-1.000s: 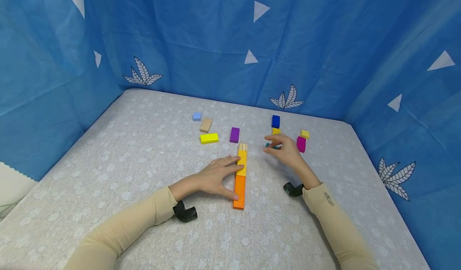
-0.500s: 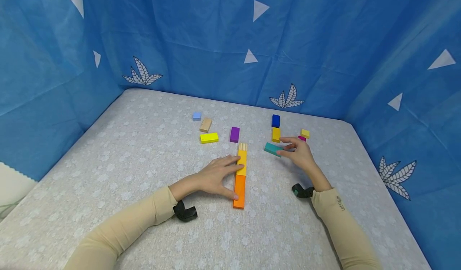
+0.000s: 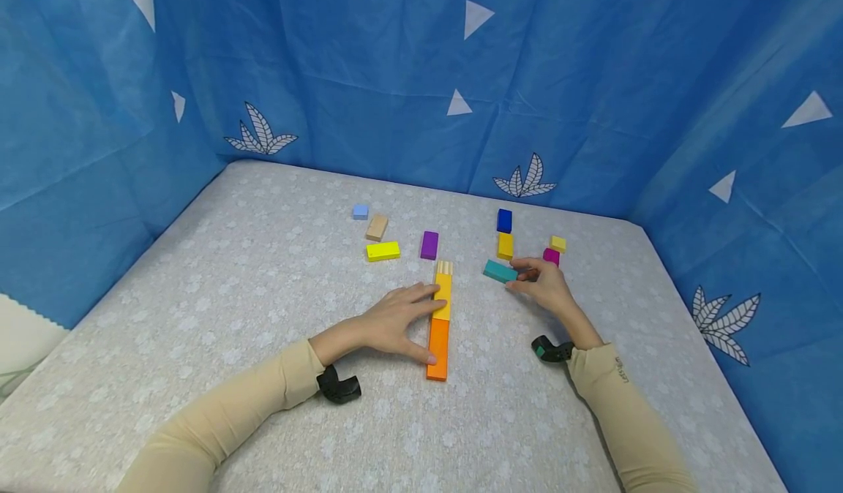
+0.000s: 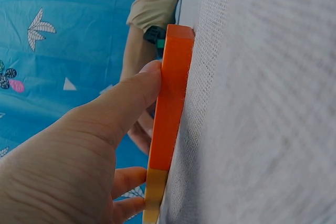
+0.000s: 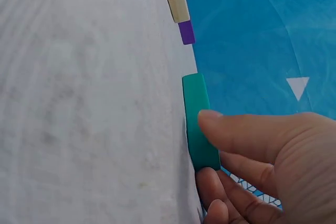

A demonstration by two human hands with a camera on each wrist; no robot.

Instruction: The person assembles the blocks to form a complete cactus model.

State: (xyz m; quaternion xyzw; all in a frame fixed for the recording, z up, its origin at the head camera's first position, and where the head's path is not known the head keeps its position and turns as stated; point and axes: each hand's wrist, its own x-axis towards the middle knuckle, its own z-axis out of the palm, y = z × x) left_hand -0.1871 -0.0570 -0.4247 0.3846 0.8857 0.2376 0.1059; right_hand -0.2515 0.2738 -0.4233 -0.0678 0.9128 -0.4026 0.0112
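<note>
Orange block, yellow-orange block and a short cream striped piece lie end to end in a straight line. My left hand rests along their left side, fingers spread, the thumb touching the orange block and fingertips on the yellow-orange one. To the right of the line lies a teal block, set at a slant. My right hand pinches its right end; in the right wrist view the thumb lies along the teal block's side, with curled fingers at its lower end.
Beyond the right hand lie an amber block, a dark blue block, a magenta block and a pale yellow block. Purple, bright yellow, wooden and light blue blocks sit farther left.
My right hand has moved from above the teal block to its right end and closed on it there. The left hand and the row of blocks stay put.
</note>
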